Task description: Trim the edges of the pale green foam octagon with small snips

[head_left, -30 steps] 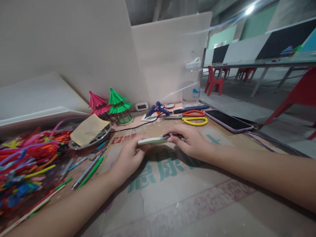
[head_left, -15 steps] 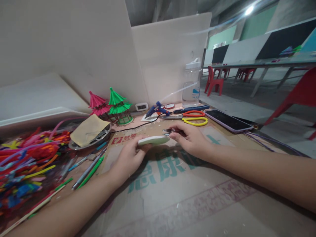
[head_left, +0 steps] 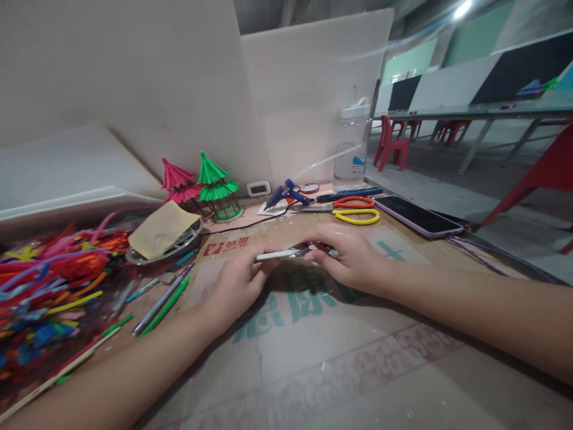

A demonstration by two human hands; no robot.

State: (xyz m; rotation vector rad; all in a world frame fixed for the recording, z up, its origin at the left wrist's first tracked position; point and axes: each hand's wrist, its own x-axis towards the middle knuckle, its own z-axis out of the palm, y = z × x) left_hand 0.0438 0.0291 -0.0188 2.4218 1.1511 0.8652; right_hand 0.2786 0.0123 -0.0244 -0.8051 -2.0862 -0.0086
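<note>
My left hand (head_left: 235,286) pinches a thin white flat piece (head_left: 275,255) by its left end, fingers closed, above the cardboard sheet (head_left: 277,370). The piece shows almost edge-on, so its full outline is hidden. In my right hand (head_left: 351,257), also closed, is a small shiny metal tool (head_left: 301,246) with a dark part. Its tip meets the right part of the white piece; the exact kind of tool is too small to make out. Beyond my right hand lie scissors (head_left: 357,216) with red and yellow handles.
A blue glue gun (head_left: 286,194), a water bottle (head_left: 351,149) and a phone (head_left: 416,216) line the back. Green (head_left: 217,185) and pink (head_left: 176,179) pavilion models stand near a metal dish (head_left: 194,239). Coloured pipe cleaners (head_left: 49,286) and pens (head_left: 163,298) fill the left.
The white piece has tilted from showing its face to nearly edge-on. My right hand has moved slightly left, bringing the metal tool over onto the piece. The camera view has shifted a little.
</note>
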